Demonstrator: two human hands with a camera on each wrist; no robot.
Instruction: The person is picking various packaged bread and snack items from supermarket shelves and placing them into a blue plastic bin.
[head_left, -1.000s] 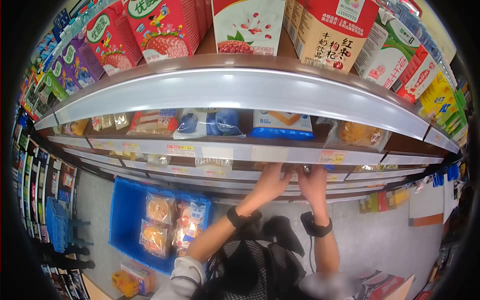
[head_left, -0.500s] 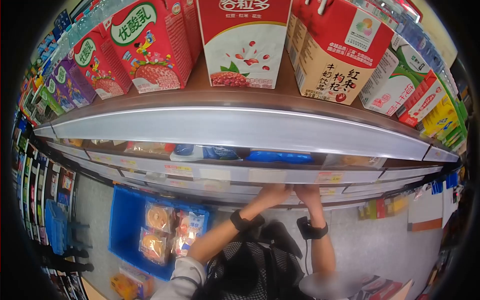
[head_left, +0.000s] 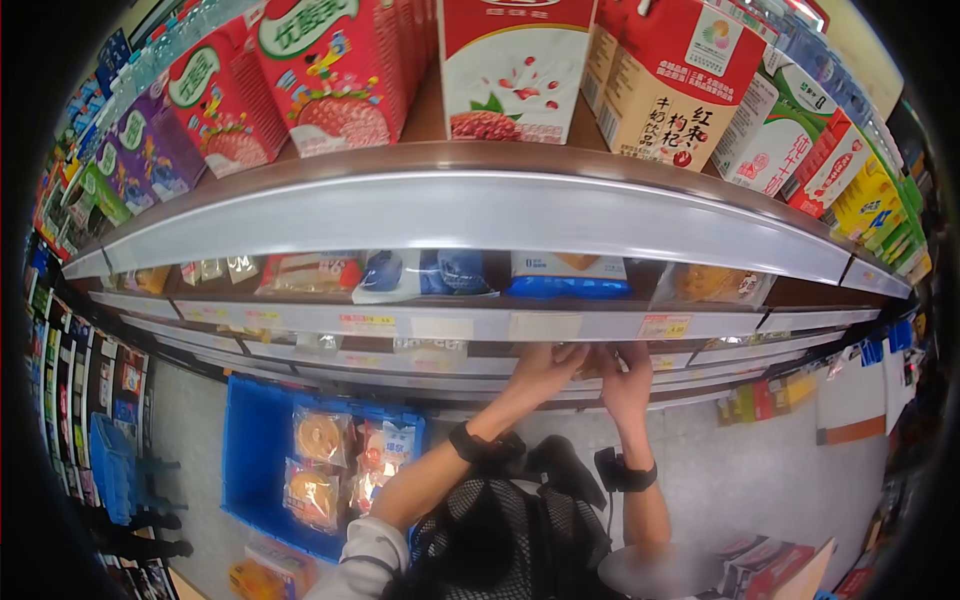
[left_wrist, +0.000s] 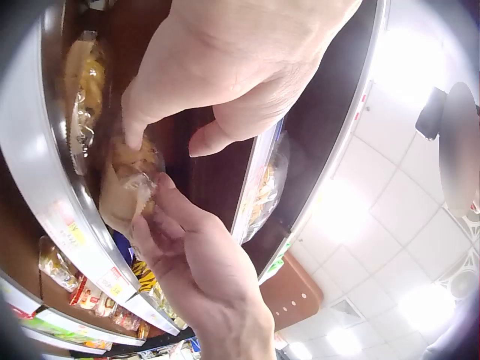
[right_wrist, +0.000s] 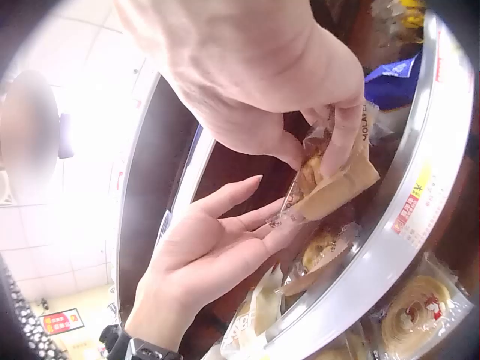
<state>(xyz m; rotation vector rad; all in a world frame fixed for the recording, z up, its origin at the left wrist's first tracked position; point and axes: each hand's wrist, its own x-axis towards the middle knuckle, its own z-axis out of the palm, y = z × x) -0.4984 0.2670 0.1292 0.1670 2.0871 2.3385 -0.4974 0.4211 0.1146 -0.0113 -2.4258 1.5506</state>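
In the right wrist view, my right hand [right_wrist: 277, 82] pinches a clear-wrapped pastry with a tan label [right_wrist: 341, 187] between thumb and fingers. My left hand [right_wrist: 202, 251] lies below it, palm up, with straight fingers reaching the wrapper's lower end. The left wrist view also has the wrapped pastry [left_wrist: 120, 199] between both hands, one left fingertip on its top. From the head view, the left hand [head_left: 545, 378] and right hand [head_left: 627, 382] are side by side at a lower shelf, fingertips partly hidden under the shelf edge above.
Another wrapped pastry [right_wrist: 322, 251] lies on the same shelf, near a blue packet [right_wrist: 394, 82]. Drink cartons [head_left: 515, 80] stand on the upper shelf, above a broad pale shelf edge [head_left: 480, 210]. A blue crate [head_left: 245, 450] holding several wrapped breads is on the floor at left.
The head view tipped down, lifting the shelf strips' far side out of sight, then partly back. Both hands remain at the lower shelf, their fingers slightly more visible now than half a second ago.
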